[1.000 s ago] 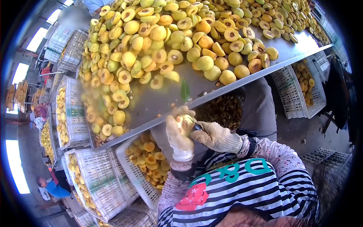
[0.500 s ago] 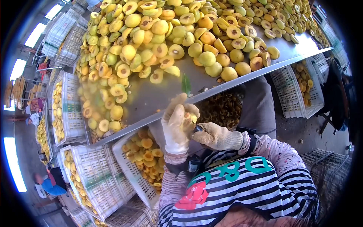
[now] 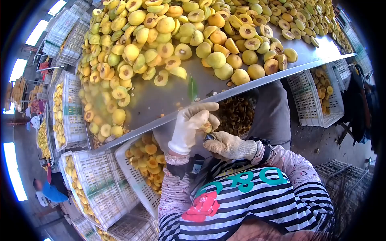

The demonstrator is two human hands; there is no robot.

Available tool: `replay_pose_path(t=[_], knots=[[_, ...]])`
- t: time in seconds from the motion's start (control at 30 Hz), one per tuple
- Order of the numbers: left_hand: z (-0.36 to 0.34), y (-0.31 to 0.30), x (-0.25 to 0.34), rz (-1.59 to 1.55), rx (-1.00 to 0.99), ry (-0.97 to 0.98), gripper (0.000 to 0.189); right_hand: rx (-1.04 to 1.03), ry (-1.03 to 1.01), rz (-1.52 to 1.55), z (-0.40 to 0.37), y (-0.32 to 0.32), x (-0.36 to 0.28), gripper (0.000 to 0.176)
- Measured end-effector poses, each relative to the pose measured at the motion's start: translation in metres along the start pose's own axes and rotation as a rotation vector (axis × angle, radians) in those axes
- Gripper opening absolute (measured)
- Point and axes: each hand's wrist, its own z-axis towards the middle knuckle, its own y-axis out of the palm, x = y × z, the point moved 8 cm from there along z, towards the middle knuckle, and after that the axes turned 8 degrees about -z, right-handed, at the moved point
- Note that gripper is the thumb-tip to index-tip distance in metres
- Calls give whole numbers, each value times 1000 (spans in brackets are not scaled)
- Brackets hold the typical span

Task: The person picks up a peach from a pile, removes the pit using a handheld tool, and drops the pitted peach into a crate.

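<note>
My left hand [image 3: 192, 125], in a pale work glove, is closed around a yellow apricot half [image 3: 207, 127], largely covered by the fingers. Close against it, my right hand [image 3: 230, 145], in a knitted glove, grips a small dark tool [image 3: 208, 137] whose tip is near the fruit. The tool's exact kind cannot be made out. Both hands are over my lap, just below the front edge of a metal table [image 3: 161, 98]. Many halved apricots [image 3: 128, 52] are heaped on that table, several with brown stones or hollows showing.
A green leaf [image 3: 192, 88] lies by the table's raised rim. Crates of fruit stand at the left [image 3: 102, 182], beside my left arm [image 3: 138, 182] and at the right [image 3: 317, 96]. Under the table is a pile of brown stones [image 3: 235, 116]. Another person [image 3: 54, 192] is far left.
My left hand has turned, its index finger now stretched to the right over the fruit. My right hand has barely moved. The whole view has shifted slightly.
</note>
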Motion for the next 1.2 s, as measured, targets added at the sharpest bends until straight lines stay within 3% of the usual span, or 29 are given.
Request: replay_pose_path(t=[0.17,0.23,0.27,0.33,0.4,0.5,0.53,0.57,0.67,0.7,0.73,0.8,0.9,0.93,0.97,1.03,1.1,1.17,1.2], knots=[[2,12,-3,40,-157,-178,38,-446,147,608,-6,23,17,47],[7,1,-12,-78,-82,-122,39,-579,112,904,-7,28,22,50],[10,0,-14,-170,-51,-74,39,-752,58,1104,-7,34,22,54],[11,2,-22,-462,31,-29,36,-893,-14,1225,-13,43,17,53],[17,14,-41,-515,8,16,38,-1031,1,1307,-21,51,1,53],[17,-5,-52,-733,176,-22,37,-947,-85,1300,-31,31,-6,53],[16,-10,-48,-641,200,2,37,-925,-84,1292,-38,25,-5,53],[15,-13,-45,-548,227,22,38,-786,-157,1221,-33,14,0,52],[13,-7,-39,-506,359,32,37,59,-116,693,-23,-34,-4,45],[15,-2,-36,-488,358,37,37,54,-184,539,-25,-44,-7,36],[13,2,-35,-473,364,41,38,310,-376,303,-22,-58,-18,34],[6,0,-34,-378,371,45,38,600,-412,-142,-33,-70,-36,40],[-1,8,-25,-33,283,130,40,651,-325,-709,-22,-69,-35,41],[-9,12,-23,34,332,132,42,591,-281,-678,-22,-73,-26,40],[-23,7,-22,236,325,117,43,533,-247,-514,-22,-77,-13,27],[-61,16,8,249,228,105,36,581,-91,-183,-19,-102,32,26],[-93,-12,33,665,357,-6,28,472,-37,-151,-24,-101,38,38],[-103,-24,66,1647,262,51,22,362,-16,-80,-29,-85,34,42],[-105,-30,84,1543,402,134,21,339,-48,-79,-24,-81,33,45]])
